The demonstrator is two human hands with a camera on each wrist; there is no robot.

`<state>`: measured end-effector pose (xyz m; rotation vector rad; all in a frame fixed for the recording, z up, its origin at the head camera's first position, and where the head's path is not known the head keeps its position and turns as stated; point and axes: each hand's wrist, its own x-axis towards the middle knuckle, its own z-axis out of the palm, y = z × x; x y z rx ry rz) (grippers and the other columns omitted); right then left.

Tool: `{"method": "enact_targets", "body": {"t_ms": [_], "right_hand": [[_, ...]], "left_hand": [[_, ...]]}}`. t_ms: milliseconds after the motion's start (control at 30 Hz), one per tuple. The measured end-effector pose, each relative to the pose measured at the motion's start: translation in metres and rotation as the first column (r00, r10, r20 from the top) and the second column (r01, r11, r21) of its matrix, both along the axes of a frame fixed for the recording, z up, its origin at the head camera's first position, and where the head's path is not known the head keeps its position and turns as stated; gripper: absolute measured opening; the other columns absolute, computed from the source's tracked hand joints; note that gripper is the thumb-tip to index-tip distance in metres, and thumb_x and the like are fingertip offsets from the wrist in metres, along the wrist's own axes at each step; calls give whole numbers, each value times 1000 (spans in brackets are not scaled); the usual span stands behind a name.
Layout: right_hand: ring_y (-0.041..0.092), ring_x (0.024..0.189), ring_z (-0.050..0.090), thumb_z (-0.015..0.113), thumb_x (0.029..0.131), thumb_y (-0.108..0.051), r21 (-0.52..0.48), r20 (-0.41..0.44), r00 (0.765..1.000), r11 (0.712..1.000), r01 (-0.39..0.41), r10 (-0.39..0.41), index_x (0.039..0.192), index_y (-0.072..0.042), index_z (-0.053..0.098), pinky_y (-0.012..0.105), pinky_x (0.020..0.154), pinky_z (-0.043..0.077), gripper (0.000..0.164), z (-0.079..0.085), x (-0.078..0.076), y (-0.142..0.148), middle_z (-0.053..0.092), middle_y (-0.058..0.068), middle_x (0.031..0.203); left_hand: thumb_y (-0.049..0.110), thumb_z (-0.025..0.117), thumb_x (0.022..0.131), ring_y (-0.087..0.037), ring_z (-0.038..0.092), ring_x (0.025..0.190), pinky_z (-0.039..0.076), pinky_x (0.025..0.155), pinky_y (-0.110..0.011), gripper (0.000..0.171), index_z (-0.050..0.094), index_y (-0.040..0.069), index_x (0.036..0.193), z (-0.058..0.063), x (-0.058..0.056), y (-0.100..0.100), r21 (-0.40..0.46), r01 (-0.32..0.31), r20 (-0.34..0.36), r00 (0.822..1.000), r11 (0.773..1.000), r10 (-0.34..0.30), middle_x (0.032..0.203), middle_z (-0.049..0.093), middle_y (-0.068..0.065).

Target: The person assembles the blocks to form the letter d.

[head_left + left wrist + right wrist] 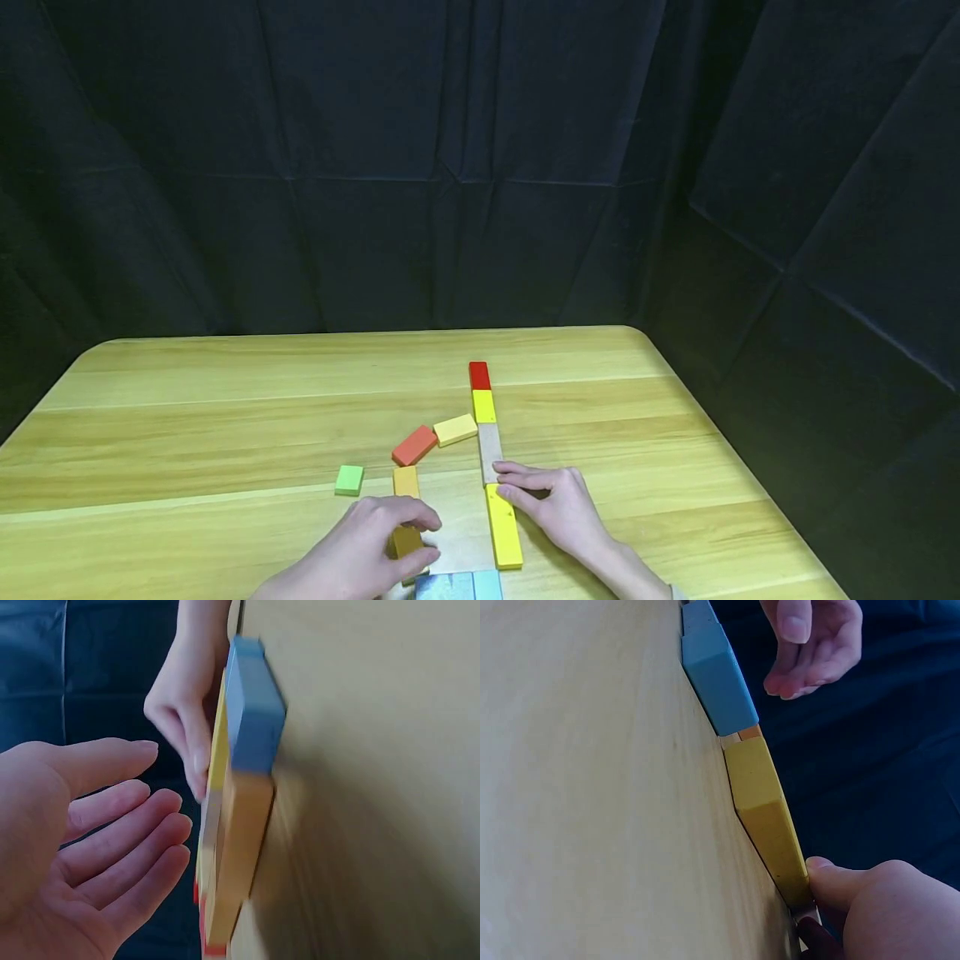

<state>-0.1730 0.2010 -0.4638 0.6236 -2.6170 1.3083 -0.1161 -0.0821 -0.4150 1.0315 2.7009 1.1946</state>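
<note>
My left hand (367,542) hovers over the left side of a block outline, fingers loosely bent and nothing between them. Below it lie an orange block (406,481) and a darker orange-brown block (407,542), partly covered by the hand. My right hand (562,504) touches the right-hand row, its thumb on the far end of a long yellow block (505,533) and its fingertips at the side of a grey block (489,450). Seen from the right wrist, the thumb (825,874) rests against the yellow block's upper edge. Blue blocks (450,587) form the near side.
Beyond the grey block, a small yellow block (484,407) and a red block (479,375) continue the line. A pale yellow block (455,430) and an orange-red block (414,446) curve leftward. One green block (348,480) lies apart on the wooden table (187,433).
</note>
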Motion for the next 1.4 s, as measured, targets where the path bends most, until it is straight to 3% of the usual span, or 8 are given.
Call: {"method": "enact_targets", "body": {"t_ms": [233, 400, 633, 833, 1100, 1400], "right_hand": [[5, 107, 68, 79, 85, -28, -1, 11, 1000, 1000, 2, -2, 100, -22, 81, 32, 100, 52, 16, 0, 0, 0, 72, -20, 112], [4, 107, 68, 79, 85, -28, -4, 6, 1000, 1000, -1, 1, 100, -22, 81, 31, 100, 52, 16, -1, 0, 0, 72, -20, 111], [5, 107, 68, 79, 85, -29, -6, 9, 1000, 1000, -3, 4, 100, -23, 81, 31, 100, 52, 16, 0, 0, 1, 73, -19, 112], [5, 106, 68, 79, 85, -30, 0, -2, 1000, 1000, -3, 3, 100, -23, 81, 32, 100, 52, 17, -1, -1, 1, 73, -19, 111], [5, 106, 68, 79, 85, -29, 2, -23, 1000, 1000, -12, 12, 100, -22, 81, 33, 100, 53, 16, -2, -1, 1, 73, -18, 112], [5, 107, 68, 80, 85, -28, 1, 0, 1000, 1000, -2, 2, 100, -22, 81, 32, 100, 52, 16, -1, 0, 0, 72, -20, 111]], "left_hand": [[14, 77, 87, -11, 69, 98, 58, 86, -34, 18, 73, 15, 105, 2, -3, -30, -3, -125, -40, 991, 992, 125, 103, 74, 8], [8, 80, 82, -15, 70, 101, 58, 89, -38, 26, 73, 15, 106, 5, -14, -53, -18, -227, -63, 972, 974, 226, 108, 74, 5], [5, 81, 79, -22, 71, 101, 57, 91, -46, 34, 72, 14, 110, 1, -27, -82, -46, -328, 4, 945, 944, 328, 109, 74, 1], [7, 82, 78, -23, 71, 100, 57, 91, -46, 34, 72, 14, 110, -5, -32, -87, -55, -352, 47, 934, 934, 355, 108, 75, -1], [8, 81, 80, -21, 72, 99, 57, 90, -42, 32, 71, 12, 111, -12, -35, -86, -46, -327, 57, 942, 944, 329, 108, 75, -1], [7, 80, 82, -21, 71, 99, 57, 89, -40, 29, 72, 13, 109, -15, -35, -86, -41, -344, 74, 935, 938, 347, 108, 75, -2]]}}
